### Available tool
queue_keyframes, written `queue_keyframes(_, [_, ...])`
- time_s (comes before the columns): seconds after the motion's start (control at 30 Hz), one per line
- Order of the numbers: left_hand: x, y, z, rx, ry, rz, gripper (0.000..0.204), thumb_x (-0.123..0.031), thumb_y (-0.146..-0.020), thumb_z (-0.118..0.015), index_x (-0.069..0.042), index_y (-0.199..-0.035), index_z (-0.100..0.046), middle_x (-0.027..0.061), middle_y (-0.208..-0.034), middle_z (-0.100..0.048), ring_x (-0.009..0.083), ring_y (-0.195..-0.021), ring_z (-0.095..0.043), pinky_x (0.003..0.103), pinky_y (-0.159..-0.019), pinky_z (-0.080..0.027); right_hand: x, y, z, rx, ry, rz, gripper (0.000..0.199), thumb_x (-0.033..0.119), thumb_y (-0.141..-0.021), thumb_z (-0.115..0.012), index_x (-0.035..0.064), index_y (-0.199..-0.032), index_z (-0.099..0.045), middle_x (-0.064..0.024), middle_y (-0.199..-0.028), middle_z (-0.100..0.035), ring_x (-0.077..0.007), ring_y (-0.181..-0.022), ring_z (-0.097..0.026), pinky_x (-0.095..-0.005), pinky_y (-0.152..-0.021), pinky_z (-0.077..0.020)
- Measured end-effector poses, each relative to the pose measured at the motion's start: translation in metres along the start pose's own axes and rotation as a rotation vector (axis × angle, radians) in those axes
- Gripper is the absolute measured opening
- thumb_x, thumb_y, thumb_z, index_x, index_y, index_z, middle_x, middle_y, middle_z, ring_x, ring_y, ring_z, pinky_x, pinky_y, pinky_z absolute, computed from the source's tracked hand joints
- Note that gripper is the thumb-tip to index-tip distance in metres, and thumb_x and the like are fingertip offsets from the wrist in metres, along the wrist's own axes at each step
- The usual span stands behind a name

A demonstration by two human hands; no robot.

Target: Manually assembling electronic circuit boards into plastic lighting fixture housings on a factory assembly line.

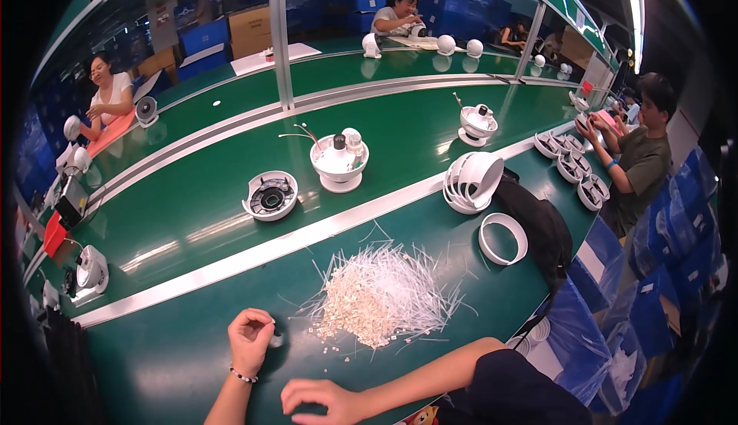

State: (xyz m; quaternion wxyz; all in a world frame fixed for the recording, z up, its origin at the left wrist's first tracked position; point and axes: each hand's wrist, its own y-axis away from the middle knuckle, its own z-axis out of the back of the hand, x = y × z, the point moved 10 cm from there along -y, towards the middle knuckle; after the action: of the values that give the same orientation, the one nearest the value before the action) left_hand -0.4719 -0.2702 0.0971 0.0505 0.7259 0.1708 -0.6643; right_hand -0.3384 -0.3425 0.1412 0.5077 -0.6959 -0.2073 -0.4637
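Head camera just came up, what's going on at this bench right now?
A person sits at a green workbench. The left hand is curled, pinching a small white piece against the bench. The right hand lies flat on the surface, holding nothing. Just beyond them sits a heap of white cable ties. Farther right are a loose white ring and a stack of white rings.

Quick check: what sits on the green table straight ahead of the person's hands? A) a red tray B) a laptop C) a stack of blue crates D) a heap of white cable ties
D: a heap of white cable ties lies on the green table, just beyond the left hand and right hand.
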Motion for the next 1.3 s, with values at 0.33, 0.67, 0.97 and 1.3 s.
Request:
queue_keyframes(0.33, [-0.028, 0.020, -0.009, -0.081, -0.214, -0.287, 0.010, 0.007, -0.066, -0.058, 0.000, -0.071, -0.053, 0.0095, -0.078, -0.055, 0.0133, -0.069, -0.054, 0.023, -0.061, -0.044, -0.079, -0.006, 0.064, -0.491, -0.562, -0.448, 0.024, 0.011, -0.089, -0.045, 0.0007, -0.109, -0.039, -0.0070, -0.090, -0.047, -0.0112, -0.067, -0.053, -0.0313, -0.069, -0.0496])
queue_keyframes(0.67, [-0.041, 0.035, -0.023, -0.057, -0.398, -0.359, 0.009, 0.003, -0.063, -0.063, -0.002, -0.068, -0.057, 0.0096, -0.073, -0.059, 0.0155, -0.064, -0.057, 0.024, -0.058, -0.045, -0.091, 0.002, 0.053, -0.459, -0.530, -0.518, 0.018, 0.014, -0.087, -0.050, 0.0004, -0.098, -0.048, -0.0032, -0.078, -0.053, -0.0083, -0.066, -0.052, -0.0238, -0.065, -0.0475])
queue_keyframes(0.97, [-0.044, 0.041, -0.020, -0.072, -0.382, -0.420, 0.009, 0.005, -0.065, -0.060, -0.001, -0.071, -0.056, 0.0098, -0.075, -0.057, 0.0154, -0.065, -0.056, 0.023, -0.058, -0.045, -0.087, -0.002, 0.057, -0.392, -0.450, -0.407, 0.016, 0.010, -0.088, -0.046, 0.0002, -0.101, -0.047, -0.0042, -0.086, -0.052, -0.0080, -0.071, -0.051, -0.0232, -0.067, -0.0450])
queue_keyframes(1.3, [-0.035, 0.051, 0.001, -0.192, -0.226, -0.289, 0.011, 0.008, -0.069, -0.057, 0.000, -0.074, -0.054, 0.0094, -0.082, -0.053, 0.0132, -0.071, -0.053, 0.022, -0.060, -0.044, -0.069, -0.006, 0.040, -0.355, -0.426, -0.335, 0.030, 0.004, -0.086, -0.046, 0.0010, -0.115, -0.038, -0.0065, -0.100, -0.046, -0.0052, -0.071, -0.050, -0.0183, -0.062, -0.0433])
